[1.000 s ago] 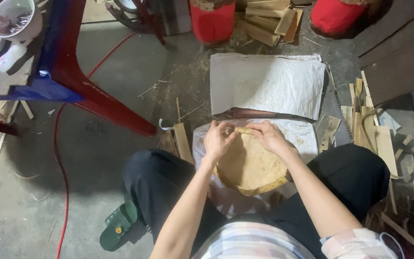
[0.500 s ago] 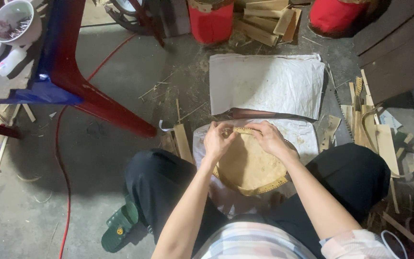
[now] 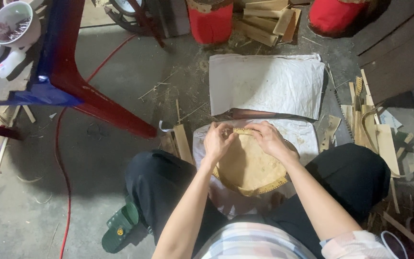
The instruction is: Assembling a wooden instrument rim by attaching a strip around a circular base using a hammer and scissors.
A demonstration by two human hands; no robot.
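A round tan woven disc [image 3: 250, 168] with a yellowish stitched rim rests between my knees on a white sack [image 3: 307, 134]. My left hand [image 3: 217, 142] pinches the disc's far rim at its upper left. My right hand [image 3: 267, 138] grips the same far rim just to the right, fingers curled over the edge. The two hands sit close together. A thin strip of rim material runs between them.
A second white sack [image 3: 264, 86] lies on the concrete floor ahead. Bamboo strips and wood offcuts [image 3: 370, 129] pile at right. A red and blue metal table leg [image 3: 101, 105] slants at left, with a red cable [image 3: 65, 158]. Red buckets [image 3: 211, 21] stand ahead. A green sandal [image 3: 120, 228] is on my foot.
Both hands stay on the disc's far rim, with only small finger shifts. The disc has not visibly moved.
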